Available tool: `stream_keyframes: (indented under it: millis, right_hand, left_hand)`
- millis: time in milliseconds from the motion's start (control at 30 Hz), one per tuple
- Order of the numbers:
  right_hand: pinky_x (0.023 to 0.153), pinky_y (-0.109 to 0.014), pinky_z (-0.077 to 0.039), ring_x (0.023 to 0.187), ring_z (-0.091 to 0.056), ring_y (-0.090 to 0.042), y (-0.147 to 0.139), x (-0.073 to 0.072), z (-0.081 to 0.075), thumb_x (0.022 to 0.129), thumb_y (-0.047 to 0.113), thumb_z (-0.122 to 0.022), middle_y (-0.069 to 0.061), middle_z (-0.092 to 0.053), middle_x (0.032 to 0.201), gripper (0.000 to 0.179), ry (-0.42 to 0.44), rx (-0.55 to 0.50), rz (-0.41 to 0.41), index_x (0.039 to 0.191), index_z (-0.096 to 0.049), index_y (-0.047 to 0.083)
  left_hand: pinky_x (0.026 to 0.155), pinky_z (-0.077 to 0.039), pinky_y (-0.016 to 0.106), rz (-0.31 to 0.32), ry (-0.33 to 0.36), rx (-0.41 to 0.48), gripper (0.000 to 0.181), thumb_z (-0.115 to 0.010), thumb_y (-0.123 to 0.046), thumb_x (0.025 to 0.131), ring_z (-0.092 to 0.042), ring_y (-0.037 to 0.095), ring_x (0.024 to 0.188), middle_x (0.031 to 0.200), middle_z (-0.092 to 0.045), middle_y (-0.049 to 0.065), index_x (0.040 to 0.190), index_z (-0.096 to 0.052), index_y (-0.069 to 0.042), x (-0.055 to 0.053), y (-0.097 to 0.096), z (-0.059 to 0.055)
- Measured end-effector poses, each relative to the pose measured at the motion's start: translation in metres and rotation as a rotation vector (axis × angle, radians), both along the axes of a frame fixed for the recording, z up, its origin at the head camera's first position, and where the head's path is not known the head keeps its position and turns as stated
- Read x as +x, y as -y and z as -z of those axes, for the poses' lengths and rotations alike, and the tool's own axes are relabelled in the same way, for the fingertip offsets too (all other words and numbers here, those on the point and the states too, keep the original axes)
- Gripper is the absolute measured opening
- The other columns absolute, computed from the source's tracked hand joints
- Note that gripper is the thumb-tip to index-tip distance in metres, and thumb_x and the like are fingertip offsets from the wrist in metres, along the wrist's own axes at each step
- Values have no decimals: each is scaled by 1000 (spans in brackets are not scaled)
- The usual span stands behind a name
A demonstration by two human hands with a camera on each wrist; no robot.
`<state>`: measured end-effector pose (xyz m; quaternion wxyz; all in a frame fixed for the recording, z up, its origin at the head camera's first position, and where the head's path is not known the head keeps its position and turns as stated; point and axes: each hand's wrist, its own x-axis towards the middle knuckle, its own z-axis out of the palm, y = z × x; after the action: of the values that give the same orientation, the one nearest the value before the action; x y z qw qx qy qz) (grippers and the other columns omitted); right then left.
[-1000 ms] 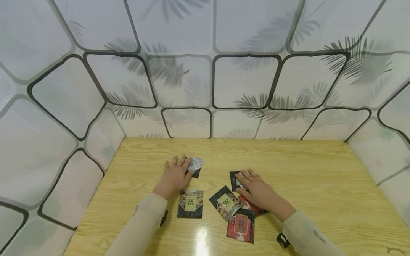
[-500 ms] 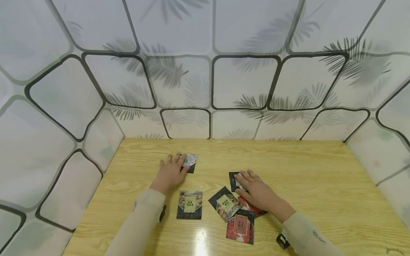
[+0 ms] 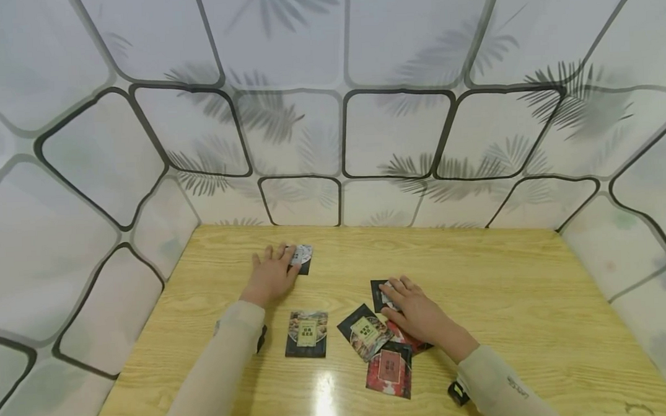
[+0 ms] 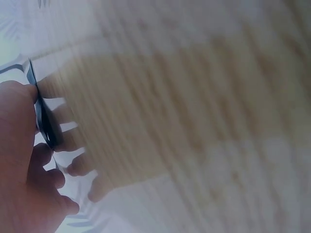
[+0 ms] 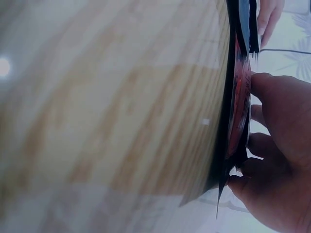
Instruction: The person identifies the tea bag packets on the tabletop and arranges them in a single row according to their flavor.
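Observation:
My left hand lies at the back left of the table, its fingers spread and its fingertips on a small flat black-and-grey food packet. In the left wrist view the dark edge of that packet shows beside the thumb. My right hand rests with extended fingers over another black-and-grey packet and a red one, both partly hidden beneath it. The right wrist view shows the red packet edge-on along the fingertips.
A dark packet with a yellow-green label lies alone at centre left. Close to my right hand, a tilted similar packet overlaps the group, with a red packet below it. A patterned wall borders the wooden table.
My left hand has slid the black-and-grey packet back and to the left across the table. My right hand and the packets near it have stayed almost in place.

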<state>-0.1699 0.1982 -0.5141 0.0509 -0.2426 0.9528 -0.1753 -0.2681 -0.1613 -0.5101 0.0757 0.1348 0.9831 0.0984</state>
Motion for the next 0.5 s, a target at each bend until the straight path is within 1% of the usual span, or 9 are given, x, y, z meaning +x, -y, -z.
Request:
stream_keyframes:
  millis: [200,500]
  right_hand:
    - [124,-70,-28,155,-27,-55,1,0,-2,110,34,-56,-31,-37,165,61,6,-8,-3,159,-44,1]
    - [124,-70,-28,156,-26,-55,0,0,-1,110,35,-56,-31,-36,166,61,14,-4,4,160,-44,1]
  left_hand:
    - [123,-9,80,-20,3,-4,66,-31,-49,115,-12,53,160,176,-19,17,170,-22,-16,-5,6,2]
    - [120,-7,84,-43,15,17,65,-33,-48,114,-12,53,160,175,-21,18,170,-23,-15,-7,9,-4]
